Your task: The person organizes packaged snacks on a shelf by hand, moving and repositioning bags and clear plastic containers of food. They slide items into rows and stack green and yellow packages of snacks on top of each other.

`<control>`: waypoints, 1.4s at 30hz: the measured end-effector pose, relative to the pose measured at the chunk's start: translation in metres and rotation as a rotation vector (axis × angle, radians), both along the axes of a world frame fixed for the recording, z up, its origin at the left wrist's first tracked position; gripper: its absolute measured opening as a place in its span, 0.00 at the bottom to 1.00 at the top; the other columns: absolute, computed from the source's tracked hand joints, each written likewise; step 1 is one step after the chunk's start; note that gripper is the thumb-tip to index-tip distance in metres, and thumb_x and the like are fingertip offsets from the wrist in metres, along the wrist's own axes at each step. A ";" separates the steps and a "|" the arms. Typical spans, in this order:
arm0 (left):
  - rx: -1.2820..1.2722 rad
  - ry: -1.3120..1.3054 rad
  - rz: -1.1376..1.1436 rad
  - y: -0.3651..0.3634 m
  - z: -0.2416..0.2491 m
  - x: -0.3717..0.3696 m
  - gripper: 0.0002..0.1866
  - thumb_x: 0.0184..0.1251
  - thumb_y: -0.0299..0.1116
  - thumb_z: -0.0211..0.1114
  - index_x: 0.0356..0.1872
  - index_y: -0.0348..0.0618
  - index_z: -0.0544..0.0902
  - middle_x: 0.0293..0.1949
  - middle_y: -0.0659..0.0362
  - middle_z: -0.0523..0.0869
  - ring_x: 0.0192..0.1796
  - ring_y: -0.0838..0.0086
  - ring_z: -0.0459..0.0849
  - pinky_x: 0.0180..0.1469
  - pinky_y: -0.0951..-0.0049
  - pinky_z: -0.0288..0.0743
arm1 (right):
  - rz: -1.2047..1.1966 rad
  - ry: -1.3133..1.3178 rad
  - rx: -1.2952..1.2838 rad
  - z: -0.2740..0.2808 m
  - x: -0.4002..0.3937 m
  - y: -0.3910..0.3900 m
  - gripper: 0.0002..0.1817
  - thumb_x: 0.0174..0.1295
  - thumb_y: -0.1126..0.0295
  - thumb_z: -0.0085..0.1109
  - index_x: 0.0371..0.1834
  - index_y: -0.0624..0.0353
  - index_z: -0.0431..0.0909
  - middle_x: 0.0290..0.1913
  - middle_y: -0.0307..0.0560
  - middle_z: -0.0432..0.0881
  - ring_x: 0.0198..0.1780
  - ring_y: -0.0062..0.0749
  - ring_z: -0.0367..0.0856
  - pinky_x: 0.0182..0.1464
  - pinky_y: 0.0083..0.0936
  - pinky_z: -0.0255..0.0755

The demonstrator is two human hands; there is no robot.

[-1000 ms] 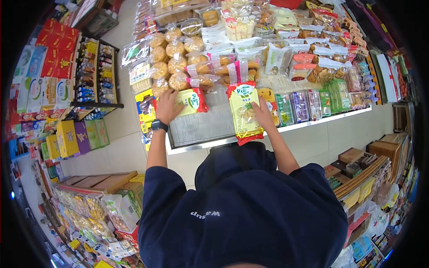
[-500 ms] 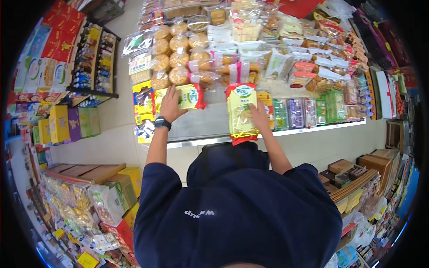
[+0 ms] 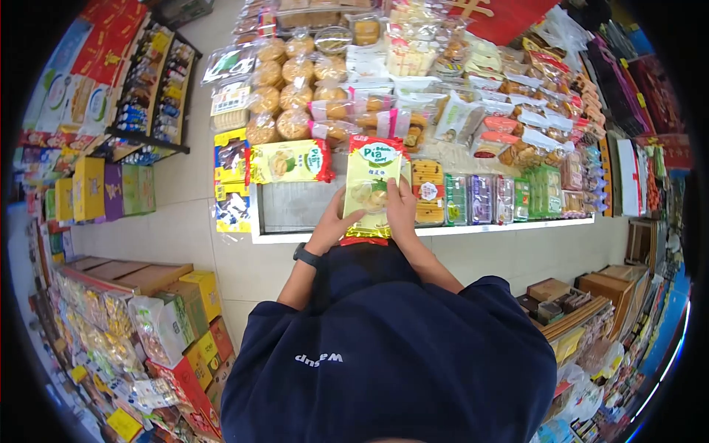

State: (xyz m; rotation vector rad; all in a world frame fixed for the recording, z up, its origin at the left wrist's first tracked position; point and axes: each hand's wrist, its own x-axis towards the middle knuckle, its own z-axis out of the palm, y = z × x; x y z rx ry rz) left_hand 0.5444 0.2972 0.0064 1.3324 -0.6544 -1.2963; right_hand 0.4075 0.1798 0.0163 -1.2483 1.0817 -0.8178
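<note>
Head view, one lot in hand: flat yellow-green plastic snack packet with red sealed ends [image 3: 371,188], held over the front edge of the steel display counter [image 3: 295,207]. Long axis runs front to back across the counter, slightly tilted; the top red seal points toward the far stock, the bottom seal toward the person. Printed face up. Legible: "Pia" in a green oval near the top end; smaller characters below it, too small to read; a picture of round pastries at mid-panel.

Grip: left hand [image 3: 334,225] clasps the lower left edge of the packet, thumb on the face. Right hand [image 3: 401,209] clasps the right edge at mid-length, fingers laid on the face. Both hands closed on the packet; most of its length extends beyond the hands toward the far side. A black wristwatch [image 3: 306,255] sits on the left wrist.

Adjacent stock: a second yellow-green packet of the same kind [image 3: 289,161] lies crosswise near the counter's left edge, long axis left to right, apart from the held one. Clear bags of round golden buns [image 3: 284,81] stand behind it. Small green and purple wrapped packs [image 3: 487,198] line the front edge to the right.
</note>
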 end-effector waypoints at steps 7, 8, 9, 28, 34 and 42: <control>0.118 -0.036 -0.138 0.061 0.037 0.102 0.41 0.62 0.17 0.65 0.80 0.39 0.65 0.71 0.55 0.77 0.68 0.73 0.77 0.70 0.72 0.71 | 0.214 -0.180 0.552 0.021 0.027 -0.008 0.42 0.69 0.68 0.66 0.84 0.52 0.54 0.61 0.45 0.80 0.57 0.27 0.80 0.52 0.34 0.79; 0.129 -0.063 -0.166 0.066 0.048 0.115 0.40 0.63 0.19 0.65 0.79 0.38 0.66 0.69 0.55 0.79 0.68 0.74 0.78 0.70 0.73 0.70 | 0.288 -0.161 0.588 0.016 0.026 -0.014 0.41 0.69 0.67 0.66 0.84 0.50 0.56 0.61 0.44 0.81 0.57 0.27 0.81 0.51 0.33 0.79; 0.181 -0.046 -0.142 0.073 0.048 0.130 0.39 0.65 0.20 0.65 0.79 0.38 0.66 0.70 0.56 0.79 0.68 0.74 0.78 0.70 0.73 0.70 | 0.362 -0.141 0.623 0.013 0.026 -0.018 0.40 0.69 0.67 0.66 0.83 0.49 0.58 0.61 0.44 0.81 0.56 0.27 0.81 0.51 0.33 0.79; 0.054 -0.408 0.438 0.033 -0.015 0.243 0.42 0.68 0.28 0.70 0.79 0.31 0.59 0.74 0.45 0.72 0.73 0.62 0.74 0.73 0.69 0.68 | 0.564 0.239 0.330 -0.029 0.140 0.006 0.19 0.76 0.62 0.58 0.65 0.58 0.78 0.53 0.41 0.85 0.53 0.25 0.83 0.50 0.30 0.77; 0.129 -0.593 0.398 0.029 -0.050 0.243 0.45 0.66 0.31 0.71 0.80 0.32 0.58 0.75 0.43 0.71 0.75 0.59 0.72 0.75 0.67 0.65 | 0.561 0.258 0.133 -0.059 0.141 -0.003 0.20 0.76 0.59 0.57 0.65 0.56 0.77 0.52 0.40 0.85 0.53 0.26 0.83 0.51 0.29 0.77; 0.218 -0.503 0.993 0.053 -0.023 0.196 0.35 0.75 0.43 0.68 0.72 0.29 0.66 0.57 0.48 0.81 0.58 0.67 0.80 0.59 0.67 0.77 | 0.294 0.444 -0.384 -0.043 0.029 -0.059 0.25 0.66 0.65 0.66 0.64 0.64 0.79 0.58 0.61 0.81 0.54 0.44 0.85 0.59 0.37 0.77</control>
